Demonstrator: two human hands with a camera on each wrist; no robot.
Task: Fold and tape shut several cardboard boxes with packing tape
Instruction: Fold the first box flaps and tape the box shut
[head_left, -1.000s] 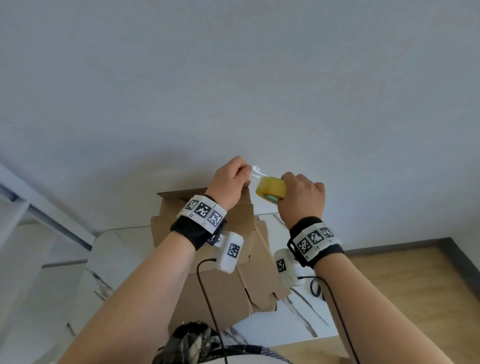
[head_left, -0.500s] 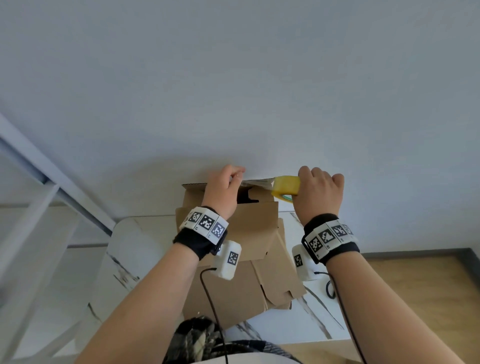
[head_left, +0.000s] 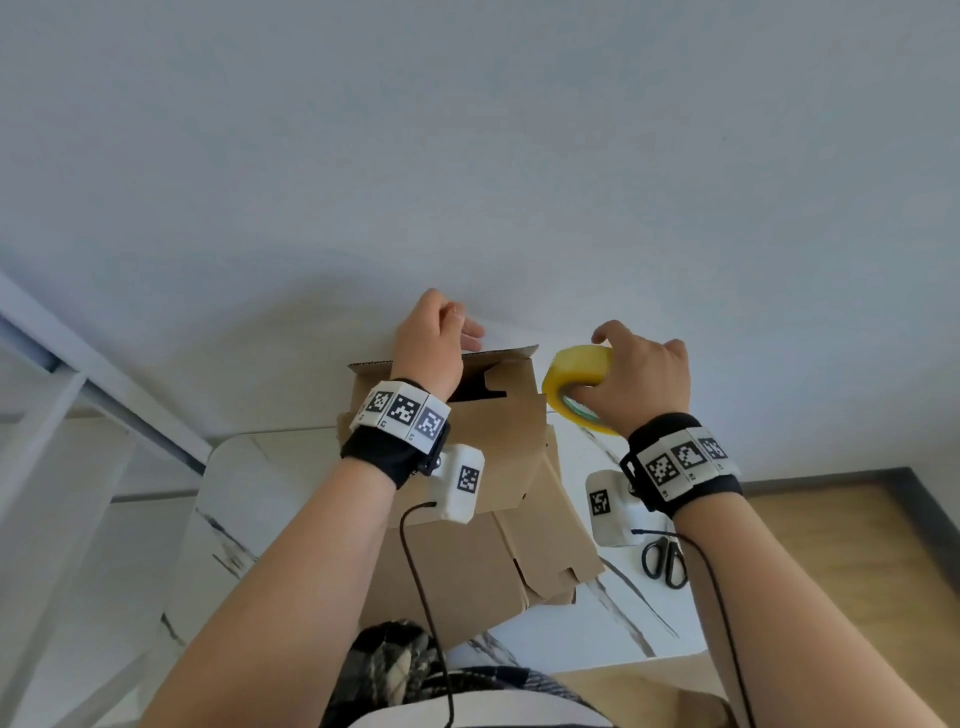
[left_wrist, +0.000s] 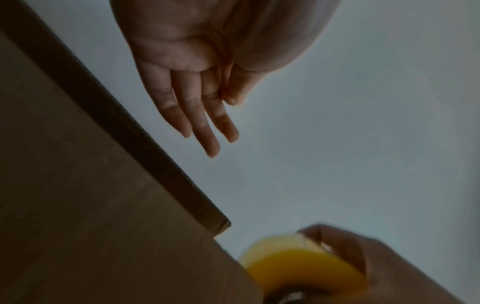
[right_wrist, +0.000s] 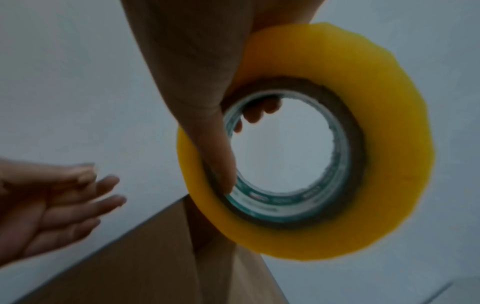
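Take the upright cardboard box (head_left: 457, 467) as your landmark; everything here is placed from it. Nearest you, at its foot, flattened cardboard pieces (head_left: 545, 551) lie on the white marbled table (head_left: 249, 499), and black scissors (head_left: 664, 562) rest on the table to the box's right, ready for cutting.

Your right hand (head_left: 636, 382) is just right of the box's top corner, gripping the yellow tape roll (head_left: 574, 387). The right wrist view shows your thumb (right_wrist: 215, 156) hooked through the core and fingertips curled over the far rim. That is a sound hold: the roll is light and rigid, but its outer face looks slick, so I'd keep the thumb inside the core, not squeeze the outside. A strip seems to run from the roll toward your other hand, too faint to be sure.

Your left hand (head_left: 434, 345) is above the box's top far edge. Its fingers (left_wrist: 197, 127) lie straight and close together, while thumb and forefinger seem to pinch something thin; whether that is the tape end, you cannot tell from these views.

The box itself should be light and fairly stiff, though the open top flaps will flex and spring back. Press them flat near the seam, and steady the box at a corner or fold, where the board is strongest. Loose tape will likely cling to itself, so keep it taut.
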